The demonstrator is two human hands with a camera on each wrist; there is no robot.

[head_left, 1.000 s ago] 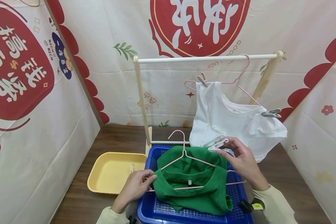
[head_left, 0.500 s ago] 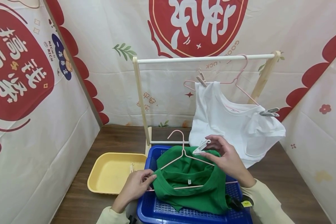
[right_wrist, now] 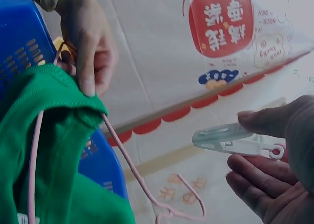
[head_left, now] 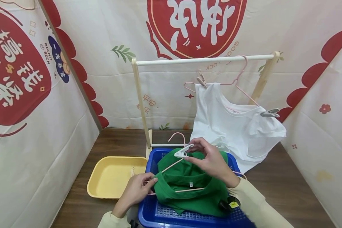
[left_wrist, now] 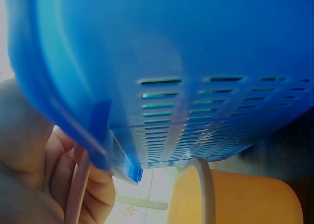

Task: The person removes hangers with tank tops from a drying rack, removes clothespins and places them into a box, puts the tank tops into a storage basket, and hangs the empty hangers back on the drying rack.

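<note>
A green shirt (head_left: 185,202) lies over a blue basket (head_left: 143,205), with a pink hanger (head_left: 171,166) threaded through its neck. My left hand (head_left: 138,188) pinches the shirt's left shoulder together with the hanger's end, just over the basket's rim. Between the thumb and fingers of my right hand (head_left: 209,160) is a white clothespin (head_left: 181,152), held above the shirt near the hanger's neck. The right wrist view shows this clothespin (right_wrist: 235,140) side-on, apart from the green cloth (right_wrist: 54,101).
A yellow tray (head_left: 102,177) with a small clothespin (head_left: 132,171) in it stands left of the basket. Behind, a rack (head_left: 205,60) carries a white shirt (head_left: 233,133) on a pink hanger, with a pink clothespin (head_left: 201,80) and a grey clothespin (head_left: 270,113).
My right hand has moved left across the green shirt with the white clothespin, toward my left hand. The left hand keeps its pinch on the shirt's shoulder.
</note>
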